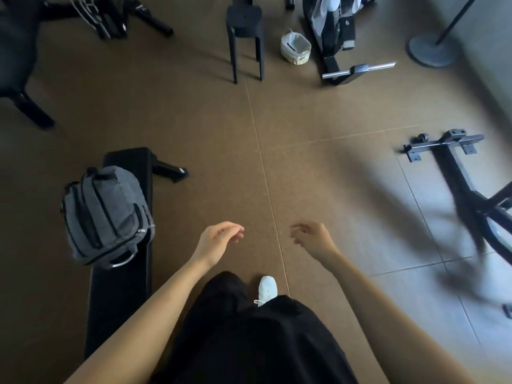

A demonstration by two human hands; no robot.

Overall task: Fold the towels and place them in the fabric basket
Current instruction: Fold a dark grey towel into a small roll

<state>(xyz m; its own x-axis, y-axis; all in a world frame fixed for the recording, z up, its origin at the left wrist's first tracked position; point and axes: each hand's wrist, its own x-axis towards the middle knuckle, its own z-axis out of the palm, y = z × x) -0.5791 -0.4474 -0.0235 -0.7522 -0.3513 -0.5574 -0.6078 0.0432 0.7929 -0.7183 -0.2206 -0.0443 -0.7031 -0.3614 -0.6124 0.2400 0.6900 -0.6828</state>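
A small white fabric basket stands on the brown floor far ahead, between a black stool and an exercise machine. It looks to hold nothing. I see no towels on the floor; white cloth hangs on the machine at the top edge. My left hand and my right hand hang out in front of me over bare floor, fingers loosely curled and apart, holding nothing. Both are far from the basket.
A grey backpack lies on a black bench at my left. A black stool stands ahead. An exercise machine and a lamp base are at the back right, another black frame at the right. My white shoe points forward.
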